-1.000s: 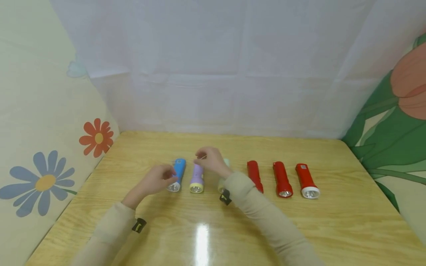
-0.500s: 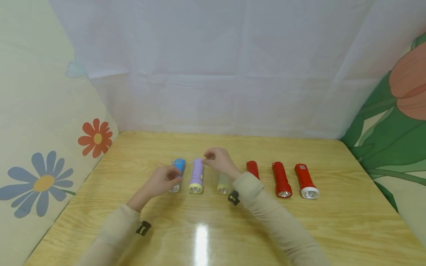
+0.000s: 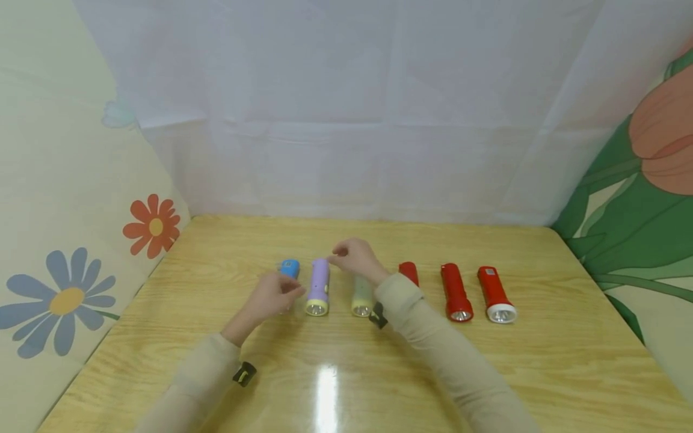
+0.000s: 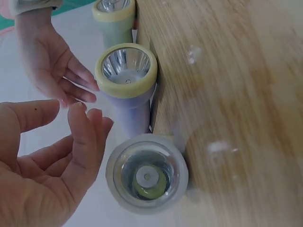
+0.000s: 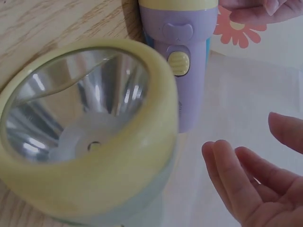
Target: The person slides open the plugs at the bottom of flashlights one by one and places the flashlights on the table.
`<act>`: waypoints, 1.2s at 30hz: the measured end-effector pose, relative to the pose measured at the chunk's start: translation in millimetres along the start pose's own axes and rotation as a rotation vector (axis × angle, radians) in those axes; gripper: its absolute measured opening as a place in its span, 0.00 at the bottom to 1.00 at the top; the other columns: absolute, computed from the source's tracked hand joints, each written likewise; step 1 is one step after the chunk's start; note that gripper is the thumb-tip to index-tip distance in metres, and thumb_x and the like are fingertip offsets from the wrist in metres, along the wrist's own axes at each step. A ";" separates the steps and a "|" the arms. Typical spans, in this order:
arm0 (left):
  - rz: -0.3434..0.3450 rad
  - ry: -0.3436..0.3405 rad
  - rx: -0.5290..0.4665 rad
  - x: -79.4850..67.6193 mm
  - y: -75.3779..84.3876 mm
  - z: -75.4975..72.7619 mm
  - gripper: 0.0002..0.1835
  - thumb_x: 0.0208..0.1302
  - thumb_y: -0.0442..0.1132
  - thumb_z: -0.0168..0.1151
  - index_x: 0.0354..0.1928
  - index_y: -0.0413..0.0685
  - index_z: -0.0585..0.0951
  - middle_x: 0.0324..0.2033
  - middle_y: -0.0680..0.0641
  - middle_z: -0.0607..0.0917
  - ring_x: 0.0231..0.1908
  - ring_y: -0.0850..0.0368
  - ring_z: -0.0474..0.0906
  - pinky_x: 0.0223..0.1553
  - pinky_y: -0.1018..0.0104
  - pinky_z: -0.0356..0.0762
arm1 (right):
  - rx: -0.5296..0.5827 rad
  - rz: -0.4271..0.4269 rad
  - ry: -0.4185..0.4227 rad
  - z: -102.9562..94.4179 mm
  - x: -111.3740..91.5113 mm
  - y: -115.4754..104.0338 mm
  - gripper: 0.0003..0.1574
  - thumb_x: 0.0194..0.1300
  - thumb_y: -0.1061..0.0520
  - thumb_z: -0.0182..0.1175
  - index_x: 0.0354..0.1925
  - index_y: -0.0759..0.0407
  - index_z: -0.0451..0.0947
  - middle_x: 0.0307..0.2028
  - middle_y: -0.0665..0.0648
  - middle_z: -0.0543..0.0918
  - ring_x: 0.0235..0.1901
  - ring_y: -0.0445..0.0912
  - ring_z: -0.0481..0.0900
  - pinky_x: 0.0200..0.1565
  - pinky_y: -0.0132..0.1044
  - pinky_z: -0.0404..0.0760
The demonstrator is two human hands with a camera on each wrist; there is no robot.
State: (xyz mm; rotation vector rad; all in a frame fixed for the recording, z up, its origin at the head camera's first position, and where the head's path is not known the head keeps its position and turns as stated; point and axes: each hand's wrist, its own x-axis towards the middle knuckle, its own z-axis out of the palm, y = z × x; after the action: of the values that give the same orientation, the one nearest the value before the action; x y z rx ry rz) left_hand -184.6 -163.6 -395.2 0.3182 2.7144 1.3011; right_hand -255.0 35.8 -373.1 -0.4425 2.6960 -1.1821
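Observation:
My left hand [image 3: 267, 294] is over the blue flashlight [image 3: 289, 269], hiding most of its body and lens end. In the left wrist view, the fingers and thumb of that hand [image 4: 52, 156] bend loosely with nothing between them, beside the blue flashlight's pale lens ring [image 4: 113, 177]. My right hand [image 3: 357, 258] hovers above the green flashlight [image 3: 361, 294], its fingertips close to the tail of the purple flashlight [image 3: 318, 282]. Thumb and fingers stand apart and hold nothing in the right wrist view, where the green flashlight's yellow rim [image 5: 156, 109] is large in front.
Three red flashlights lie to the right: one partly behind my right sleeve [image 3: 408, 273], a middle one [image 3: 456, 291] and a white-rimmed one [image 3: 494, 285]. All lie in a row on the wooden table [image 3: 335, 355]. A white cloth [image 3: 325, 120] hangs behind.
My left hand has moved right, covering more of the blue flashlight. My right hand has shifted right, off the purple flashlight's tail, and has barely moved in the last half second.

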 end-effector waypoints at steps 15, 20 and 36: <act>-0.029 -0.077 -0.008 -1.7 5.3 11.9 0.14 0.60 0.37 0.58 0.38 0.28 0.78 0.14 0.45 0.78 0.11 0.56 0.71 0.13 0.66 0.72 | -0.026 0.073 -0.048 9.9 14.9 3.1 0.24 0.58 0.49 0.61 0.46 0.66 0.76 0.43 0.61 0.79 0.42 0.51 0.76 0.45 0.41 0.75; -0.064 -0.067 0.038 0.8 6.5 18.6 0.14 0.60 0.37 0.58 0.38 0.28 0.79 0.11 0.48 0.76 0.10 0.58 0.71 0.13 0.67 0.72 | -0.034 0.092 -0.077 9.7 17.7 0.9 0.24 0.58 0.49 0.61 0.46 0.66 0.76 0.43 0.62 0.79 0.38 0.49 0.77 0.42 0.39 0.76; -0.108 -0.066 0.121 3.2 16.1 25.4 0.14 0.59 0.38 0.59 0.33 0.28 0.79 0.13 0.45 0.78 0.12 0.54 0.75 0.14 0.69 0.73 | -0.046 0.103 -0.154 12.1 18.7 -4.6 0.22 0.59 0.52 0.60 0.45 0.68 0.76 0.39 0.62 0.80 0.34 0.48 0.77 0.38 0.38 0.78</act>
State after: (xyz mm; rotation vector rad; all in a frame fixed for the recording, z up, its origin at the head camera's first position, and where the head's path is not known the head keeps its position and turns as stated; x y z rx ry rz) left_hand -180.6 -133.7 -398.6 0.2181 2.7193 1.0826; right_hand -268.5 18.3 -378.4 -0.3790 2.5849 -1.0178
